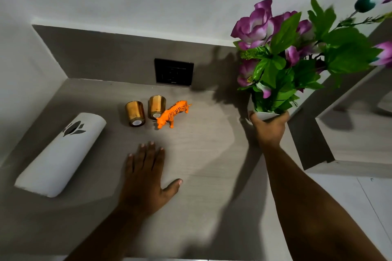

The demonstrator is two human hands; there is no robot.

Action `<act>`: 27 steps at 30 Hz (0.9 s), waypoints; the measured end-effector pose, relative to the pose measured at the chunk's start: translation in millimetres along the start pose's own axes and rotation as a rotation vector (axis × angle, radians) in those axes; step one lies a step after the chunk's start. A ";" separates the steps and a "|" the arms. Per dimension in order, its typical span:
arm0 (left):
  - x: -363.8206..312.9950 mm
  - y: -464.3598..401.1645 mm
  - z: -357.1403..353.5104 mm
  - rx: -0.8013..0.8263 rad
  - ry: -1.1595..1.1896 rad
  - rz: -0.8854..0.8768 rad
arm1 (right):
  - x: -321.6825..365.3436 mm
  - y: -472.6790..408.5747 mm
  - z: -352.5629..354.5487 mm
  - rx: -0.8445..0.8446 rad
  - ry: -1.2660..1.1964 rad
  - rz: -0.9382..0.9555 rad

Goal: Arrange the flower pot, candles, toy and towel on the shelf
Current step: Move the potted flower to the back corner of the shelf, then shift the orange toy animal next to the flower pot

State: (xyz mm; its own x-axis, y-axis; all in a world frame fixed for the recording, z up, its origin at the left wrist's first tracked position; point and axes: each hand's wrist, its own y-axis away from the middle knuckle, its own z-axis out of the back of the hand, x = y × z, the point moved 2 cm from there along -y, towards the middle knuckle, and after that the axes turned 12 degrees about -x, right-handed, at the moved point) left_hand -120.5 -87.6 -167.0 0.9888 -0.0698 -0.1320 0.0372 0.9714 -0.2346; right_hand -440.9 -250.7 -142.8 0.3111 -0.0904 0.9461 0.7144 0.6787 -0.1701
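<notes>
Forearms, two, bare, enter from the lower edge over a grey wood-grain shelf (201, 133). Far left: white rolled cylinder with a black leaf cut-out, presumably the towel (61, 153), lying on its side. Left hand (146, 176): fingers spread, palm flat on the shelf, holding nothing. Behind it: two gold glass candle holders (145, 111), tipped toward the camera side by side, pale wax showing at their mouths. Just beside the right one, apparently touching: orange plastic striped tiger toy (172, 113), standing. Black wall switch plate (174, 72) behind. Right: white flower pot of purple artificial flowers with green leaves (266, 115), gripped at its base by the right hand (269, 129), fingers wrapped around it, near a mirror frame (314, 133). Risk, judged: top-heavy bouquet leaning right may topple on release or brush the frame.
</notes>
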 end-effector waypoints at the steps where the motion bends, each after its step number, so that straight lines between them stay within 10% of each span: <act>1: 0.4 -0.2 -0.3 0.002 -0.001 0.003 | -0.3 -2.2 -0.6 0.001 0.003 0.005; 18: 1.9 -2.5 0.9 0.045 -0.012 0.024 | 0.2 -18.7 -8.0 0.002 -0.037 -0.091; 27: -1.2 -1.6 8.3 0.035 0.003 0.023 | 37.6 119.6 -45.1 0.025 -0.036 -0.197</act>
State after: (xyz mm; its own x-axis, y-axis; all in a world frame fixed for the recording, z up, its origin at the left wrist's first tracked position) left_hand -120.6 -87.2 -158.5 0.9890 -0.0483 -0.1397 0.0199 0.9801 -0.1975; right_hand -315.5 -205.8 -140.0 0.1434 -0.1975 0.9698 0.7437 0.6680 0.0260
